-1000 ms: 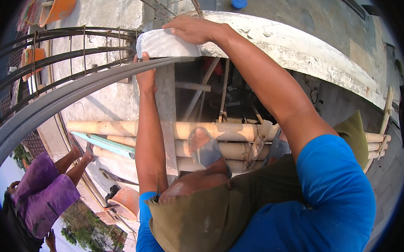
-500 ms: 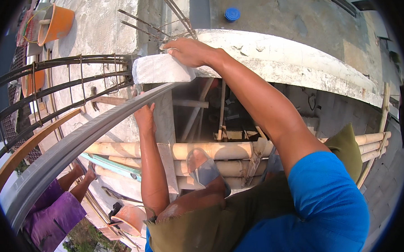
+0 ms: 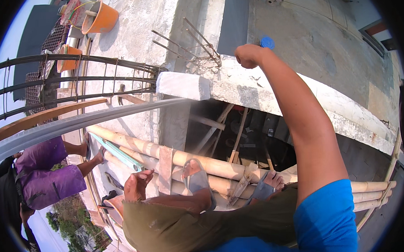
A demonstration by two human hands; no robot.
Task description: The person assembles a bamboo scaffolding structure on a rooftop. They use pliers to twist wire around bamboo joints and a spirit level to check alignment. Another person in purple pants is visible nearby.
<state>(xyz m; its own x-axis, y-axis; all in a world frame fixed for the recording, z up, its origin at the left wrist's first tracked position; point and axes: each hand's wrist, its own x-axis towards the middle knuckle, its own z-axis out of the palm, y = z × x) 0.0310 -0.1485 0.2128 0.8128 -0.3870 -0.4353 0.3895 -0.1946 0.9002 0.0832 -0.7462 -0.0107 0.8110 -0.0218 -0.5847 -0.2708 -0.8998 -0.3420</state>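
My right hand is up on top of the concrete ledge, curled into a closed fist with nothing that I can see inside it. The white block lies on the end of that same ledge, off to the left of my fist and a little lower in view, apart from it; no part of my hand touches it. Just behind my fist, to its right, a small blue cap sits on the grey slab. Bent rebar rods stick out of the broken concrete between the block and my fist, nearer the block.

My left hand hangs low, down by my knee, fingers loosely bent and holding nothing, just above the bamboo poles I stand on. A long grey curved rail runs from under the white block away to the left. Beyond it a person in purple trousers stands on the poles. Two orange buckets rest on the wall top further off.
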